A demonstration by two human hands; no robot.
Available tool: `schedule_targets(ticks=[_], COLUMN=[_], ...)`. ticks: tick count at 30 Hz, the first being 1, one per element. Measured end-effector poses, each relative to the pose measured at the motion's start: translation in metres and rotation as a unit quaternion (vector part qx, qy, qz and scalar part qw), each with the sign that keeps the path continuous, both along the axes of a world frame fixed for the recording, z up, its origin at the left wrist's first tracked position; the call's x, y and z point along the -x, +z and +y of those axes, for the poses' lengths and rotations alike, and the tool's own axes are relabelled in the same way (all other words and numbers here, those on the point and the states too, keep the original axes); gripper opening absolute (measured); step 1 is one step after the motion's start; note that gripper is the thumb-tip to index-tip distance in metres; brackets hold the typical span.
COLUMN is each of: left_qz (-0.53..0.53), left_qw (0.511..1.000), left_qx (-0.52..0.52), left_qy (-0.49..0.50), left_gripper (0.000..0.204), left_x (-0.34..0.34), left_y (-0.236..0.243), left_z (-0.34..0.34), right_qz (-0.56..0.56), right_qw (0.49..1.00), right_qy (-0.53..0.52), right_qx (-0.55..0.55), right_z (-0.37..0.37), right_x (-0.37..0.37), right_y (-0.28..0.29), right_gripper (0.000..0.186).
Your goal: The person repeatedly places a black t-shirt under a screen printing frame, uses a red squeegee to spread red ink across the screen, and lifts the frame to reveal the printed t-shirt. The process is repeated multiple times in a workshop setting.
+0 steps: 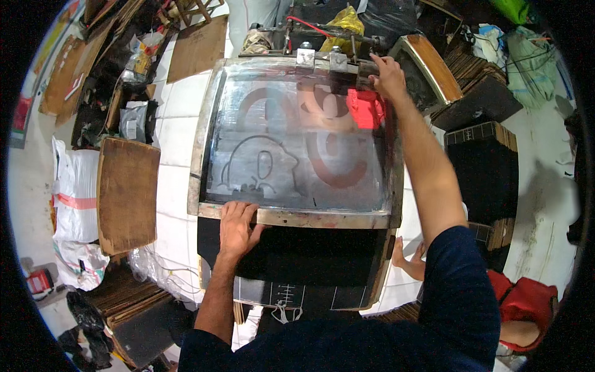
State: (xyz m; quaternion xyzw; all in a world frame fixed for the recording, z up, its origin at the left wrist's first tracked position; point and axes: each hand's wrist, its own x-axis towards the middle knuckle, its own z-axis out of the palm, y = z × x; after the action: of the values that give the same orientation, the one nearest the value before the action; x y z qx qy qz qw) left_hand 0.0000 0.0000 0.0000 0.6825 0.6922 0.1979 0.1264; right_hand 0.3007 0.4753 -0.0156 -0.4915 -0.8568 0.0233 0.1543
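Framed screen (279, 146), flat grey mesh in worn wood, stretches ahead of the left hand's (237, 228) fingers, hooked over its near rail; right hand's (390, 78) fingers grip a dark block (367, 70), glossy red ink (367, 110) just below.

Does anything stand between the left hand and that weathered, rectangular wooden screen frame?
Nothing visible does: the left hand is already on the weathered, rectangular wooden screen frame, at its near edge.

Left hand (237, 228) curled; right hand (388, 79) far forward, grip hard to tell.
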Motion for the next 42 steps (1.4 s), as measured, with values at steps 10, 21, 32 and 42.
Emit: schedule_targets(ticks=[10, 21, 32, 42], left_qz=[0.047, -0.136, -0.403, -0.295], left_qw=[0.996, 0.855, 0.792, 0.760], left_qx=[-0.033, -0.445, 0.178, 0.261], left_qy=[-0.061, 0.230, 0.422, 0.517], left_gripper=[0.048, 0.053, 0.042, 0.039], left_x=[0.010, 0.124, 0.028, 0.026], left_y=[0.097, 0.102, -0.292, -0.280], left_z=[0.014, -0.005, -0.410, -0.404], right_qz=[0.159, 0.184, 0.117, 0.115], right_qw=[0.983, 0.943, 0.955, 0.957], right_qy=[-0.049, -0.224, -0.262, -0.247], right_qx=[-0.083, -0.165, -0.079, -0.102], right_z=[-0.385, -0.239, -0.175, -0.138], right_x=[0.005, 0.051, 0.046, 0.038], right_y=[0.076, 0.309, 0.358, 0.368], right_gripper=[0.039, 0.044, 0.057, 0.055])
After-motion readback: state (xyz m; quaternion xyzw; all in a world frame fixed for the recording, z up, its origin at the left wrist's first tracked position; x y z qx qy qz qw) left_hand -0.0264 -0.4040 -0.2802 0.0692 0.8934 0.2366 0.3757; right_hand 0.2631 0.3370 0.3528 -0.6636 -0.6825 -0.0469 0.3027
